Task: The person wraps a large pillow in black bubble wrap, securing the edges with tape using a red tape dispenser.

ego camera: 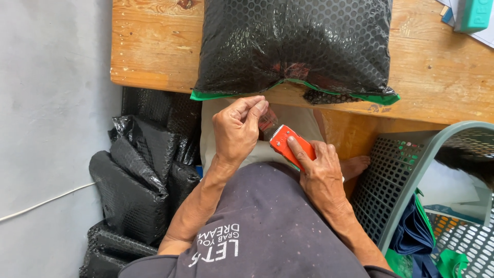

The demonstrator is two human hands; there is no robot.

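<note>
A bulging black bubble-wrap mailer bag (293, 46) with a green bottom edge lies on the wooden table (149, 56), overhanging its near edge. Just below that edge, my right hand (321, 175) grips an orange tape dispenser (290, 145), index finger laid along its top. My left hand (237, 128) pinches the free end of clear tape (267, 121) pulled from the dispenser, thumb and fingertips pressed together close to the bag's green edge.
A pile of black bubble-wrap bags (139, 175) lies on the grey floor at left. A grey-green plastic basket (406, 175) with cloth items stands at right. A teal object (473, 14) and papers sit on the table's far right corner.
</note>
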